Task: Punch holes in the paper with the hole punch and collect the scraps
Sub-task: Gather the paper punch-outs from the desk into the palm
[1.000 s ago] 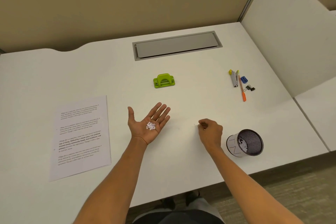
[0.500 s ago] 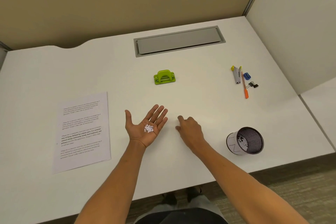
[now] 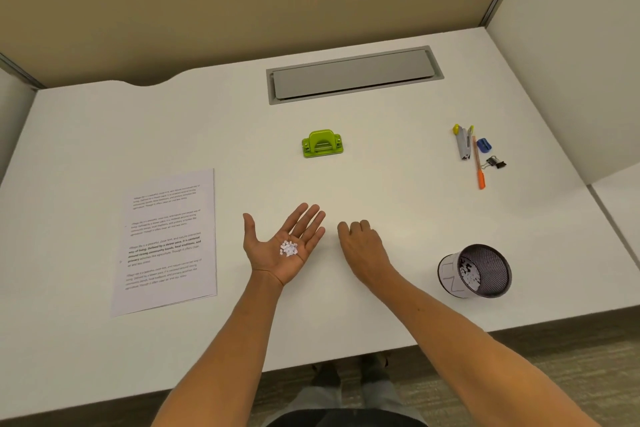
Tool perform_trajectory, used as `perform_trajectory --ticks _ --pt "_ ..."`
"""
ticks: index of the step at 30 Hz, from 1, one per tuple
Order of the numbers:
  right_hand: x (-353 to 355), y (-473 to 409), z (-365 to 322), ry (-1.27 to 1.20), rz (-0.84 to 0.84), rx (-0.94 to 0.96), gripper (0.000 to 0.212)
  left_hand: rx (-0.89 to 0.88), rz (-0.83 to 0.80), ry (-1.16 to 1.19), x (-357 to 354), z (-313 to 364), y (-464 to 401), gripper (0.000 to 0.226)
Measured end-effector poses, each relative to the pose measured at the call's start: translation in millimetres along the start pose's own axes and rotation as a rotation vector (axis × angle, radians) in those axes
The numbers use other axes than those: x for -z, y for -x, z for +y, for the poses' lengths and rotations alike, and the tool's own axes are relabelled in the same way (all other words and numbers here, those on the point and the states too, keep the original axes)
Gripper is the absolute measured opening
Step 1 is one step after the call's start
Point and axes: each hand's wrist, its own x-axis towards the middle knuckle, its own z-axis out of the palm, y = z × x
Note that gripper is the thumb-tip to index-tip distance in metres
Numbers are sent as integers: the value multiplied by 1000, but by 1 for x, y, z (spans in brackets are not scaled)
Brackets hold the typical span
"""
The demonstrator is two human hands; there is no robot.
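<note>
Left hand point(image 3: 284, 246) spread flat under scraps point(image 3: 288, 248) (right hand's point(image 3: 362, 246) grip: cannot tell)

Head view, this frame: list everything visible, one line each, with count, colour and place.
desk: one, white, fills the view
cable tray lid: one, grey, far centre of desk
hole punch: one, lime green, desk centre
paper: printed sheets, count unclear, white, left side
paper scraps: small pile, white, in left palm
mesh cup: one, black, tipped toward camera, right side, white bits inside
stapler: one, grey with yellow, far right
pen: one, orange, beside stapler
sharpener: one, blue, right of pen
binder clip: one, black, right of pen
left hand: palm up, open
right hand: palm down on desk, fingers curled
</note>
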Motion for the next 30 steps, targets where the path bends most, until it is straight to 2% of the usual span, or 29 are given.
perform_trajectory --ticks 2,7,9,11,12,15,17,20,26,30 --pt "-1 2 4 -66 -63 -32 40 10 -9 2 1 -2 0 109" --pt "17 -5 21 -711 15 -324 12 17 -38 7 -9 -6 -8 120" --pt "41 -5 23 -894 73 -299 5 31 -59 5 -16 -11 -11 122" --pt "69 -3 22 -997 77 -191 19 53 -82 4 -25 -17 -14 122" --pt "82 -3 21 -1009 52 -141 23 63 -92 -7 -31 -21 -15 122" --pt "108 -6 22 -974 -14 -43 9 95 -111 -31 -47 -30 -22 121" --pt "118 -9 26 -962 -36 -23 10 114 -130 -39 -57 -34 -27 118" --pt "127 -10 35 -956 -61 -44 12 149 -158 -63 -70 -40 -32 116" --pt "142 -8 60 -950 11 -115 21 177 -208 -69 -86 -51 -39 123" --pt "153 -11 80 -1041 51 -123 9 151 -225 -82 -99 -53 -43 120"
